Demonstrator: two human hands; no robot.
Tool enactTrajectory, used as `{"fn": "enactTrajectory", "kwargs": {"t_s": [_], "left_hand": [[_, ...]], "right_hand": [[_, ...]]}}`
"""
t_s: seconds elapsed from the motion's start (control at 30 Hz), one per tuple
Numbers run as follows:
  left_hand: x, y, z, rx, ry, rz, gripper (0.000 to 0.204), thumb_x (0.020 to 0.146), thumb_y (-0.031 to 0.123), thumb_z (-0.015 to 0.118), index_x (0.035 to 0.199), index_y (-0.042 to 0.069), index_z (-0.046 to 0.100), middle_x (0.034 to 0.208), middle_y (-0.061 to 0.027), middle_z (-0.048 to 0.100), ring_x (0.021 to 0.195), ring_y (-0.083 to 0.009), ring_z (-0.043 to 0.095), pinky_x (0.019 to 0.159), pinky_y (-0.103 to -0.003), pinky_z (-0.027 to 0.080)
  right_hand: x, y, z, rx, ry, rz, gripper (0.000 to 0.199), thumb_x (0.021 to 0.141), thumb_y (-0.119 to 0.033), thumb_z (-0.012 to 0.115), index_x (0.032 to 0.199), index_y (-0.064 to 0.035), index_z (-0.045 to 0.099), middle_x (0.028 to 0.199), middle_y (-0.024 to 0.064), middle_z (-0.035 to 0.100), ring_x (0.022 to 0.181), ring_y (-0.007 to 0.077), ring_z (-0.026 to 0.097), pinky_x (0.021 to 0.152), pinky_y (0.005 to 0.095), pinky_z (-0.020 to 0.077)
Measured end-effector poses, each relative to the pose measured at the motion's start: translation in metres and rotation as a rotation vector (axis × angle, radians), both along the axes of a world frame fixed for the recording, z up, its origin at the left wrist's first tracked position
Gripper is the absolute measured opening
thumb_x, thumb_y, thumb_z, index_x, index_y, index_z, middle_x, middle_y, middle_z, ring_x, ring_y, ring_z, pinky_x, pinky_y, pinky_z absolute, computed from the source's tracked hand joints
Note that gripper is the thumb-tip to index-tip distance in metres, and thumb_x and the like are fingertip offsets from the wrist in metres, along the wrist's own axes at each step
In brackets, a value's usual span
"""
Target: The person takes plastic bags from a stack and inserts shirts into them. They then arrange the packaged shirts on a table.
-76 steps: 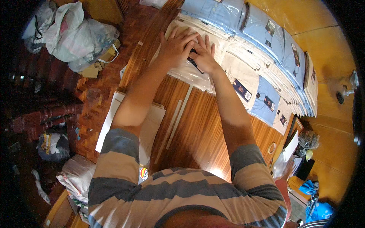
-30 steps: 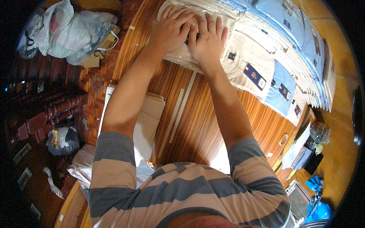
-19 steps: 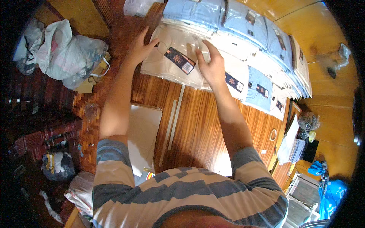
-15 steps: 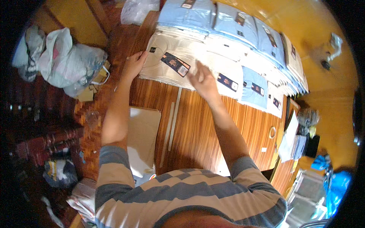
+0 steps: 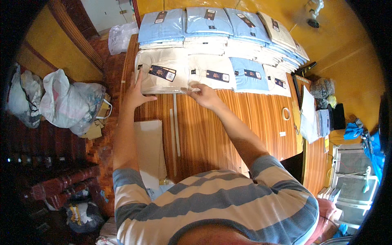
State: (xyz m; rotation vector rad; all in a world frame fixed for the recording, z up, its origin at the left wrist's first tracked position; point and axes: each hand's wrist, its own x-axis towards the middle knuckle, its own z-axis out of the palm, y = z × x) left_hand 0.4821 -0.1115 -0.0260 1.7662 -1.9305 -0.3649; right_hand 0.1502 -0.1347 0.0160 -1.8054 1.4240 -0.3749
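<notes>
Hands at the near edge of a cream packed shirt (image 5: 163, 76): left hand (image 5: 134, 94) open against its corner, right hand (image 5: 204, 94) pinching its edge, placed in the desk (image 5: 228, 122) row but apparently not yet squared.

We no longer press both hands flat on top of the cream packed shirt (image 5: 161, 75). Left hand (image 5: 136, 94) is now at its left front corner, right hand (image 5: 204, 94) pinching its right front edge. View has tipped back: more counter (image 5: 237, 122) & shirt stacks (image 5: 212, 24) visible vs. earlier.
</notes>
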Motion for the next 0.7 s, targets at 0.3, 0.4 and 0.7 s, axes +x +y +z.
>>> {"fn": "enactTrajectory", "kwargs": {"t_s": [0.3,0.4,0.7], "left_hand": [[0.020,0.014,-0.015,-0.139,-0.025,0.224,0.133,0.068,0.026,0.096,0.166,0.020,0.006,0.164,-0.0349,0.014,0.149,-0.0513,0.029,0.118,-0.054,0.037],[-0.042,0.036,0.008,-0.048,-0.027,0.374,0.120,0.076,0.035,0.089,0.164,0.009,0.012,0.164,-0.0344,0.015,0.151,-0.0505,0.024,0.119,-0.054,0.034],[-0.310,0.178,-0.032,0.169,0.159,0.265,0.084,0.096,0.044,0.066,0.157,0.000,0.031,0.164,-0.0320,0.022,0.153,-0.0499,0.018,0.123,-0.061,0.018]], "right_hand": [[-0.041,0.021,-0.002,-0.157,-0.086,0.130,0.042,0.095,-0.038,0.070,0.116,-0.0006,0.073,0.111,0.0209,0.075,0.101,0.0312,0.073,0.091,0.0409,0.0575],[-0.089,0.003,0.003,-0.179,-0.001,0.039,0.036,0.095,-0.033,0.071,0.110,-0.0007,0.074,0.104,0.0198,0.076,0.095,0.0299,0.075,0.086,0.0403,0.0589],[-0.205,-0.084,-0.011,-0.493,0.026,-0.026,0.023,0.092,-0.018,0.073,0.109,-0.0020,0.075,0.102,0.0148,0.077,0.091,0.0276,0.075,0.081,0.0402,0.0592]]}}
